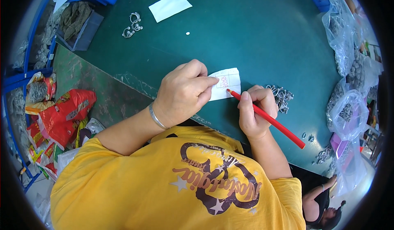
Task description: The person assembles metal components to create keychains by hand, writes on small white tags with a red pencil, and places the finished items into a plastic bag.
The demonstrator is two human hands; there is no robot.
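In my right hand [256, 111] is a long red pencil [279, 125], held in a writing grip with its tip on a small white paper slip [225, 94]. The slip lies on the green table near its front edge and bears thin ruled lines and red scribbled marks. My left hand [184, 86], with a silver bangle on the wrist, is curled at the slip's left side; its thumb and index finger pinch or press that edge, and the fingers partly cover it. Beside my right hand sits a small heap of metal rings or clips [281, 98], partly hidden by that hand.
On the green table [262, 33] lie a blank paper [170, 6] and several silver rings [132, 25]. A grey bin [84, 35] with cloth stands at the left. Plastic bags of metal parts [347, 111] line the right edge. Another person [322, 207] is at lower right.
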